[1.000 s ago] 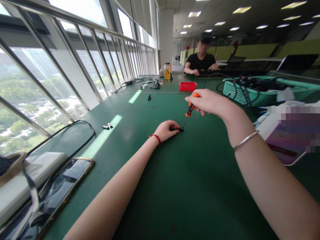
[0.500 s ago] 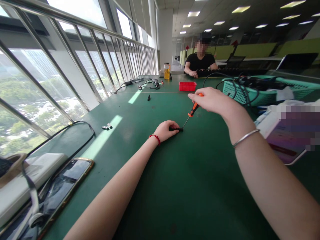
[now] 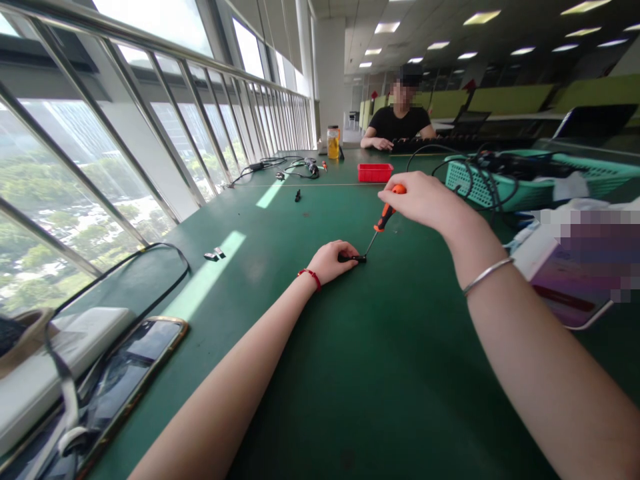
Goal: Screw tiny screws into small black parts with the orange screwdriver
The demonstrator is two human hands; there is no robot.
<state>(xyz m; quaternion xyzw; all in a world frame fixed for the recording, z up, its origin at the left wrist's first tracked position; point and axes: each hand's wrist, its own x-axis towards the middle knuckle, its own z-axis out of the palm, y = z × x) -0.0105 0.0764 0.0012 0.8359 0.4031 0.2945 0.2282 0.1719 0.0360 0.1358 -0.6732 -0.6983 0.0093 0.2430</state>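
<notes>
Pressed against the green tabletop (image 3: 400, 347), a small dark elongated part (image 3: 359, 258) is pinched in the fingers of my left hand (image 3: 330, 261); its exact kind is too small to make out. My right hand (image 3: 420, 200) is closed around the top of an orange-and-black screwdriver (image 3: 387, 216). The screwdriver leans, its handle up and to the right, and its metal shaft runs down to the right end of the dark part. The tip appears to meet the part there.
A red tray (image 3: 375, 173) stands beyond my hands. At right are a teal basket (image 3: 480, 190) with cables and a purple-and-white box (image 3: 570, 273). Small black pieces (image 3: 215, 255) and a phone (image 3: 135, 367) lie left. A person (image 3: 400, 123) sits across the table.
My right hand has shifted slightly on the screwdriver's handle, and the handle sits a little further left. My left hand and the dark part stay put. The person opposite moved a hand.
</notes>
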